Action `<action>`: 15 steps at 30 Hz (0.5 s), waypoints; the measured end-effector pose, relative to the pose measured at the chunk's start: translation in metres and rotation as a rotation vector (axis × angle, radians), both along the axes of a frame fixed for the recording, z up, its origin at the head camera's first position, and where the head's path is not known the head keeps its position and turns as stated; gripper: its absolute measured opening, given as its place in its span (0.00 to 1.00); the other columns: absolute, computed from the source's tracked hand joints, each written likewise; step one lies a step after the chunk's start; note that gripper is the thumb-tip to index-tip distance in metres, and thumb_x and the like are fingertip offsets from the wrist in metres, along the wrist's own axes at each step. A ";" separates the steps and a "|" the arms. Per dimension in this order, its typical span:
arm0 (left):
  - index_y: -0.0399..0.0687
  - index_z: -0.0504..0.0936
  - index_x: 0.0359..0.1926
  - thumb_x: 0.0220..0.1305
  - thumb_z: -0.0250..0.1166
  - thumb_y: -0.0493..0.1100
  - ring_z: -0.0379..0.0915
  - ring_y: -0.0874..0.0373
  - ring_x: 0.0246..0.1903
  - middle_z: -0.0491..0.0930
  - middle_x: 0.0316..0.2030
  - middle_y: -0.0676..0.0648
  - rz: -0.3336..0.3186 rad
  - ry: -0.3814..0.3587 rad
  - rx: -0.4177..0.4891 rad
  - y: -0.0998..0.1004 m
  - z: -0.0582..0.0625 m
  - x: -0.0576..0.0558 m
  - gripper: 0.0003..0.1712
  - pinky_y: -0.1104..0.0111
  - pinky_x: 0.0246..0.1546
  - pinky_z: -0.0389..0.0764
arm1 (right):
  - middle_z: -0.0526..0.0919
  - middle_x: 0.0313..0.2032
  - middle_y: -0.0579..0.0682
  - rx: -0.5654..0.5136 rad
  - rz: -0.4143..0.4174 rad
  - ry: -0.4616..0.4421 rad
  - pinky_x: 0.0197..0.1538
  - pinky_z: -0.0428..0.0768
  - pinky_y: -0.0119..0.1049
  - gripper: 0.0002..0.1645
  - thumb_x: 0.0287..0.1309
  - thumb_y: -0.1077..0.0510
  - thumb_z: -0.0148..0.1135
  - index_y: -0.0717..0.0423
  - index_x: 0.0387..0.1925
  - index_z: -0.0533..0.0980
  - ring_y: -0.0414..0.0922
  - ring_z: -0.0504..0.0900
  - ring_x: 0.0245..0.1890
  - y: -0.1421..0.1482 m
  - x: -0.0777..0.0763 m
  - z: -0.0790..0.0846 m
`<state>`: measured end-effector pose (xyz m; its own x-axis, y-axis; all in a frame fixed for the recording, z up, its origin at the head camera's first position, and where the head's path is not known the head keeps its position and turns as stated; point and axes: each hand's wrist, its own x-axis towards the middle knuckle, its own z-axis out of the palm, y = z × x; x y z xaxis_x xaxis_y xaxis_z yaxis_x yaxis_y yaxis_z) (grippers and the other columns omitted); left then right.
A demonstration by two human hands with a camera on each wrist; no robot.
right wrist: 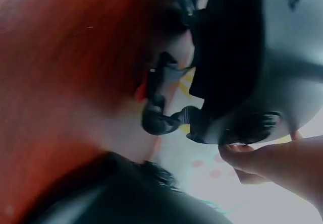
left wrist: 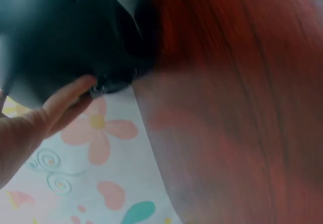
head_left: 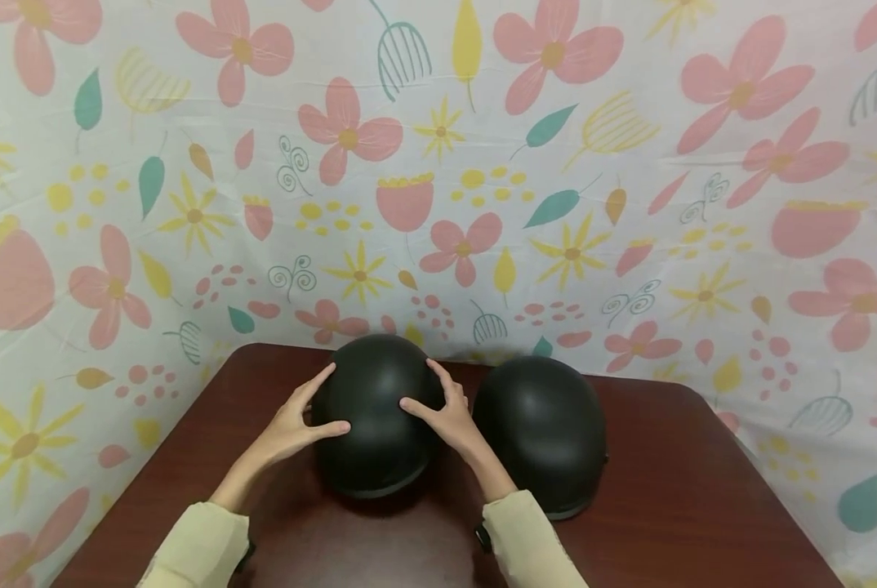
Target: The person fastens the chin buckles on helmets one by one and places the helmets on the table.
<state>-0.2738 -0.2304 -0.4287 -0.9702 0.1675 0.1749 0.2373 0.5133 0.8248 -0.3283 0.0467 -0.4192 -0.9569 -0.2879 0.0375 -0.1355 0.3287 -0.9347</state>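
Observation:
Both hands hold a glossy black helmet (head_left: 376, 425) by its two sides, its rounded shell facing up. My left hand (head_left: 291, 425) spreads thumb and fingers on the left side; the left wrist view shows that hand (left wrist: 48, 110) against the helmet's lower edge. On the other side, my right hand (head_left: 449, 412) has its thumb across the front of the shell. In the right wrist view the helmet's rim stands off the tabletop, and a black chin strap (right wrist: 159, 98) with a buckle hangs from it. A second black helmet (head_left: 541, 433) sits just to the right.
Underneath is a dark reddish-brown wooden table (head_left: 688, 490) with rounded far corners. A white cloth (head_left: 438, 171) with pink, yellow and teal flowers hangs behind the table and along its sides. The second helmet stands close beside my right hand and forearm.

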 end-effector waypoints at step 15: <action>0.75 0.49 0.76 0.52 0.73 0.61 0.48 0.21 0.69 0.37 0.75 0.32 0.041 0.002 -0.134 0.022 -0.005 -0.009 0.56 0.27 0.55 0.63 | 0.44 0.77 0.56 -0.075 0.048 -0.084 0.67 0.61 0.67 0.55 0.56 0.40 0.67 0.32 0.75 0.45 0.62 0.48 0.76 0.006 -0.006 -0.021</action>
<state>-0.2832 -0.2080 -0.4335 -0.9764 0.1498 0.1558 0.2157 0.6284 0.7474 -0.3341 0.0531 -0.4406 -0.9429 -0.3324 -0.0190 -0.0697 0.2529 -0.9650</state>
